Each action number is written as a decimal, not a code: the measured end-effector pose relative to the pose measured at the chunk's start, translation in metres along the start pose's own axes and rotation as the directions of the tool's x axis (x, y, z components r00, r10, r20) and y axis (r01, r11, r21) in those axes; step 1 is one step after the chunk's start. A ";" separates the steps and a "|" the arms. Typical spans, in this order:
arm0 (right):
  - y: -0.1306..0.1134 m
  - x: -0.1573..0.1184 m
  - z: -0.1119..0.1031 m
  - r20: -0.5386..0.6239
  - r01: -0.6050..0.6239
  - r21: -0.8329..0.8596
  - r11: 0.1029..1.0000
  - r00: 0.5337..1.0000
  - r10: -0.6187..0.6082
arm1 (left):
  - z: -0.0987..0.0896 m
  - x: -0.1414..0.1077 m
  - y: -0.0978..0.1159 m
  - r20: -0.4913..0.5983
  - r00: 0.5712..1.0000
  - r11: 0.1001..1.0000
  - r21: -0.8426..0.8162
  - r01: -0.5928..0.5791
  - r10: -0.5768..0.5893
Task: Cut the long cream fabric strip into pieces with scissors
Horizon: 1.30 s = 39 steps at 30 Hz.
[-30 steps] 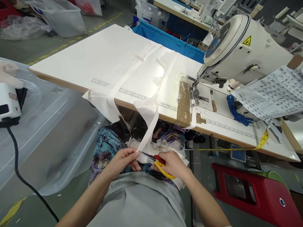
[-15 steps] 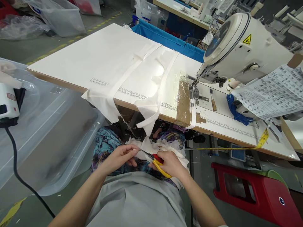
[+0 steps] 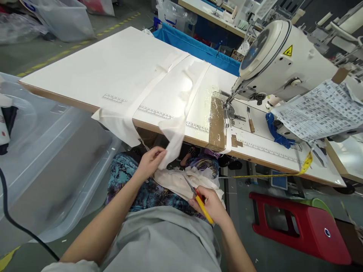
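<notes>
My left hand (image 3: 151, 161) pinches the lower end of a white fabric piece (image 3: 175, 138) that hangs over the front edge of the table. In my right hand (image 3: 211, 204) is a pair of scissors (image 3: 202, 207) with yellow and red handles, its blades pointing up and left over my lap. Cream fabric pieces (image 3: 176, 182) lie bunched across my thighs under the blades. To the left, a second white fabric piece (image 3: 117, 122) drapes over the same edge, out of my hands. Long pale strips run from both pieces back across the tabletop.
The white table (image 3: 93, 68) carries a sewing machine (image 3: 272, 64) on the right, with a paper sheet (image 3: 320, 109) hung on it. A wooden-handled tool (image 3: 250, 121) and yellow tape measure (image 3: 306, 164) lie nearby. Around me are a clear plastic bin (image 3: 70, 170) and red stool (image 3: 300, 226).
My left hand has moved up from near the scissor tips and taken hold of the hanging fabric. My right hand has shifted slightly right and down with the scissors. The view has shifted slightly.
</notes>
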State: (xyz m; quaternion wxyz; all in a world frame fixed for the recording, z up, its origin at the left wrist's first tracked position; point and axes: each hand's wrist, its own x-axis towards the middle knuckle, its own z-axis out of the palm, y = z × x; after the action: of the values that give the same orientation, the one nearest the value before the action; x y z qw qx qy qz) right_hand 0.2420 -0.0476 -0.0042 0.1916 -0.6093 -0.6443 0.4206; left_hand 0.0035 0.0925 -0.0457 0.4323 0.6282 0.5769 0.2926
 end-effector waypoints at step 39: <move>-0.015 0.040 -0.013 0.494 0.052 -0.132 0.990 0.869 0.020 | -0.008 -0.089 0.027 0.537 0.811 0.731 -0.455 0.509 -0.230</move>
State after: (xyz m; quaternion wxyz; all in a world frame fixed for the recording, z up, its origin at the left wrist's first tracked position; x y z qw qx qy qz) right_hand 0.2353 -0.0044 0.0039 -0.0193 -0.4885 -0.7047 0.5142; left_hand -0.0054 0.0086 -0.0064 0.7730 0.3834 0.4609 0.2072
